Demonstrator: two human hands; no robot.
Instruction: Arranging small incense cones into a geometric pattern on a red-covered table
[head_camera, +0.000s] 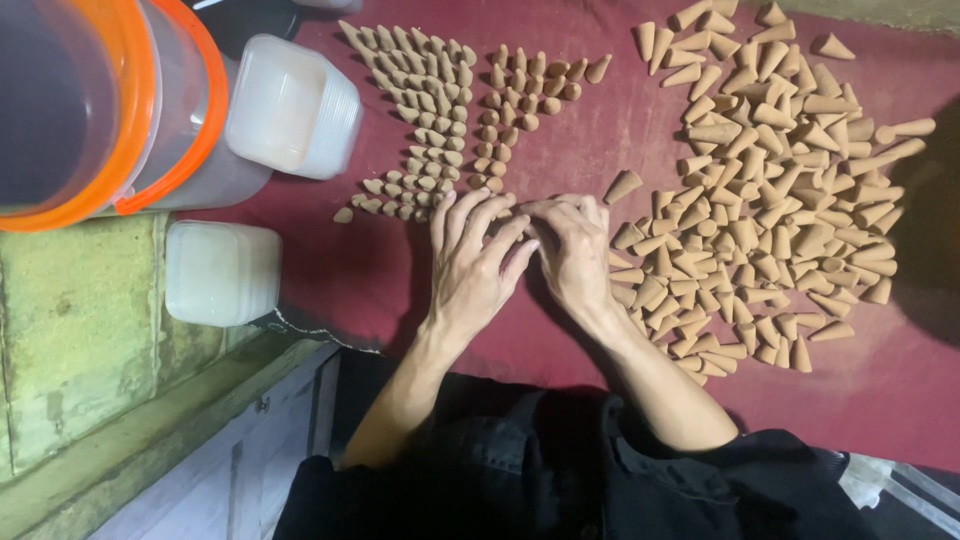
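My left hand (476, 262) lies flat on a dark red cloth (330, 270), fingers spread, fingertips at the near end of neat rows of small tan cones (440, 110) standing upright. My right hand (572, 250) is beside it, fingers curled down, pressing against cones at the row ends; what it pinches is hidden. A large loose heap of bigger tan cones (770, 190) lies to the right, and one lone cone (622, 186) sits just beyond my right hand.
Two clear buckets with orange rims (120, 110) stand at upper left. Two stacks of translucent white square containers (290, 105) (222, 272) sit beside them. A greenish concrete ledge (80, 330) and a grey wooden board (230, 460) border the cloth at left.
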